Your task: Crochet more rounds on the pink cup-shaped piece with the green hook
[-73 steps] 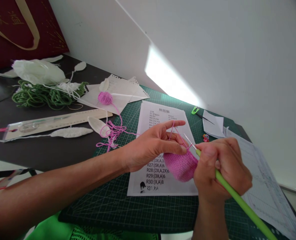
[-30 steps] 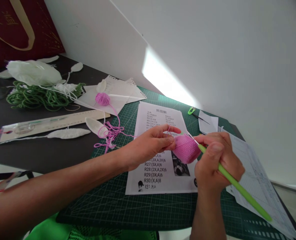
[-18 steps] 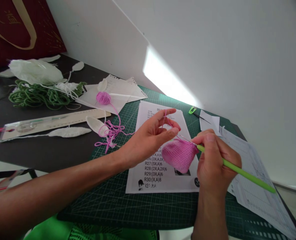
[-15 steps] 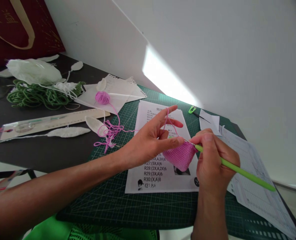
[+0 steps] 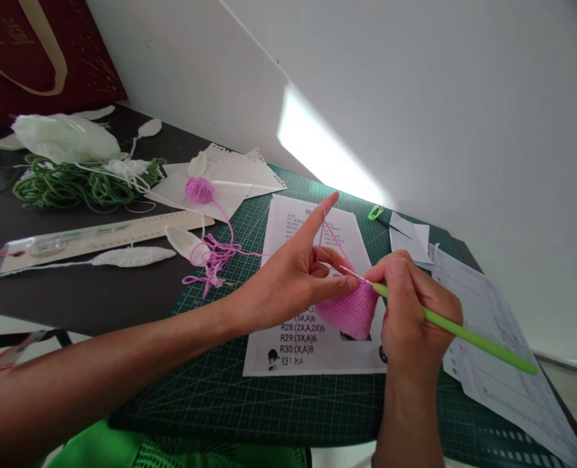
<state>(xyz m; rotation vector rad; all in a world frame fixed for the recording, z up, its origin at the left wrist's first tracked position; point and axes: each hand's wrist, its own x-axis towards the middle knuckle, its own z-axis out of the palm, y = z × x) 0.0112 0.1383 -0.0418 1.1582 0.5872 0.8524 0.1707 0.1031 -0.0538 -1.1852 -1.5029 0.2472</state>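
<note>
My left hand [image 5: 295,279] pinches the top edge of a pink crochet piece [image 5: 351,312] between thumb and fingers. Its index finger points up, with pink yarn [image 5: 335,240] looped over it and running down to the work. Between the fingers of my right hand [image 5: 412,305] is a crochet hook with a green handle [image 5: 483,344]. The metal tip of the hook lies at the piece's upper edge, beside my left thumb. Below the piece, a printed pattern sheet [image 5: 268,312] is partly covered by it and my left hand.
A pink yarn ball [image 5: 199,190] and loose pink strands [image 5: 214,257] lie left of the sheet on a green cutting mat [image 5: 210,390]. Further left are green yarn [image 5: 83,185], a ruler [image 5: 103,237] and white leaf-shaped pieces [image 5: 134,257]. Papers [image 5: 493,338] lie at the right.
My left index finger has stretched further upward, drawing the yarn loop higher, while the other fingers have curled down. The hook's tip now shows above the crochet edge, and the piece has tilted slightly.
</note>
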